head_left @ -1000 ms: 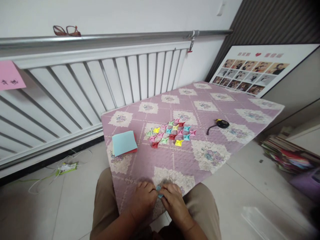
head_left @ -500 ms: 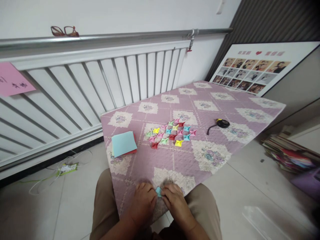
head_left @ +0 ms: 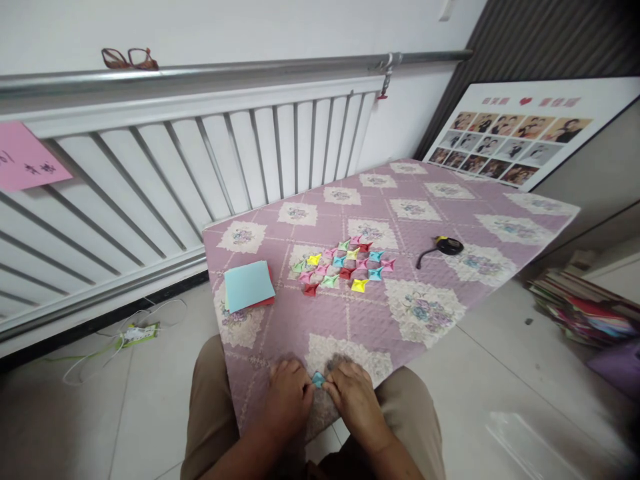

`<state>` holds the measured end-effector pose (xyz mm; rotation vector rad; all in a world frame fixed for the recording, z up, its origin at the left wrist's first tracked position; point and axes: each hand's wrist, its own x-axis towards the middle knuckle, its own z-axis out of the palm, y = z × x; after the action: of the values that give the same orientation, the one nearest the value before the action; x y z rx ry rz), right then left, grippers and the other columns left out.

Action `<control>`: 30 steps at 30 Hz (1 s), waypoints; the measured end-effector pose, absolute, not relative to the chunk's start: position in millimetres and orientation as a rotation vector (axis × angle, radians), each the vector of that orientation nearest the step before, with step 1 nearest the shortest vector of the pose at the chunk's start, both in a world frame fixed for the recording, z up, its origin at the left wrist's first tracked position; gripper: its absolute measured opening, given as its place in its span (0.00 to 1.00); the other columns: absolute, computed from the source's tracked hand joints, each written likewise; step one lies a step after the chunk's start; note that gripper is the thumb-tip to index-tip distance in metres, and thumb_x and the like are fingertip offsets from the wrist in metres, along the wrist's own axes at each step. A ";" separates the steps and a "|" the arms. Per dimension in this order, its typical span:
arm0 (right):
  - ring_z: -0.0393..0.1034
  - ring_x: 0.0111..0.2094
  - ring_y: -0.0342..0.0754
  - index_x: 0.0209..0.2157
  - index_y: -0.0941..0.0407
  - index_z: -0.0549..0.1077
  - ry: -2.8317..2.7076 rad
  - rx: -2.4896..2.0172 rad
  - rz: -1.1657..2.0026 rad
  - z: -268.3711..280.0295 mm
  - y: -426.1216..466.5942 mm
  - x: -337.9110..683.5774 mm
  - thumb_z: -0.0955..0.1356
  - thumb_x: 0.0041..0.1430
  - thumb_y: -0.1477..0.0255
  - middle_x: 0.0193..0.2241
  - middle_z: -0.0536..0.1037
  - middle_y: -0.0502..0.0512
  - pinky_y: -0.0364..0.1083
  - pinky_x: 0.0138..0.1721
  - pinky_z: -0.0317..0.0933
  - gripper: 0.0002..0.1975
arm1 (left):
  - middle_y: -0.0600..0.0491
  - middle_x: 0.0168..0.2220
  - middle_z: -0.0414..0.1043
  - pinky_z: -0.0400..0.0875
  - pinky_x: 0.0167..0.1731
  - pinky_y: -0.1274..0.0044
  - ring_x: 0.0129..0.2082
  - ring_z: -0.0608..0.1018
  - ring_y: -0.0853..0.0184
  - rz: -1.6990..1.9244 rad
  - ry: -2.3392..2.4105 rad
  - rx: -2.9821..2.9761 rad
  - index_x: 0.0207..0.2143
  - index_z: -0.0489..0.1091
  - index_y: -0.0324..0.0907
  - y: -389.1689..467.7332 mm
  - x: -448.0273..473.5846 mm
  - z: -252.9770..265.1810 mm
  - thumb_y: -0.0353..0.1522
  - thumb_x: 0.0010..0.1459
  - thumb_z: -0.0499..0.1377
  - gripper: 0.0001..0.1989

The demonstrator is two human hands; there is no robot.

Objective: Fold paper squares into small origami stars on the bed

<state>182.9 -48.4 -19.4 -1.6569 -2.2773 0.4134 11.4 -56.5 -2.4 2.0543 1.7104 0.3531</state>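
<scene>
Between my two hands, at the near corner of the table, is a small folded piece of light blue paper. The fingers of my left hand are closed on its left side. On its right side, the thumb and fingers of my right hand pinch the paper. My fingers cover its outer ends. Farther up the table lie several small folded paper pieces in pink, red, yellow, green and blue. To their left sits a stack of paper sheets, light blue on top with red showing beneath.
A black and yellow tape measure with a strap lies right on the floral tablecloth. A white radiator runs behind the table. Glasses rest on the pipe. A photo board leans at the back right; books are stacked below.
The light blue paper between my fingers shows a slightly different shape, now more pointed, with darker folds. My hands stay in nearly the same place. The view has shifted slightly.
</scene>
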 end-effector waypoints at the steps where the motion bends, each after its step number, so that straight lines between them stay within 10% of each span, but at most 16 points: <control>1: 0.65 0.36 0.49 0.28 0.52 0.71 -2.283 -1.678 0.406 -17.8 -48.0 181.8 0.69 0.57 0.71 0.31 0.73 0.51 0.48 0.39 0.54 0.04 | 0.53 0.34 0.70 0.56 0.40 0.70 0.38 0.68 0.64 0.321 1.709 2.043 0.27 0.68 0.41 -54.2 11.5 0.5 0.28 0.57 0.55 0.06; 30: 0.68 0.39 0.52 0.26 0.53 0.72 -2.307 -1.899 0.478 2.0 -32.3 167.6 0.68 0.56 0.70 0.33 0.76 0.53 0.48 0.39 0.54 0.06 | 0.46 0.39 0.74 0.65 0.41 0.68 0.41 0.75 0.57 -0.306 1.562 2.098 0.37 0.74 0.41 -20.0 15.3 40.4 0.36 0.59 0.53 0.12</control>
<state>167.6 -32.3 2.0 -1.8991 -2.3073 0.4779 15.3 -20.0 40.4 2.0976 1.5617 -0.3060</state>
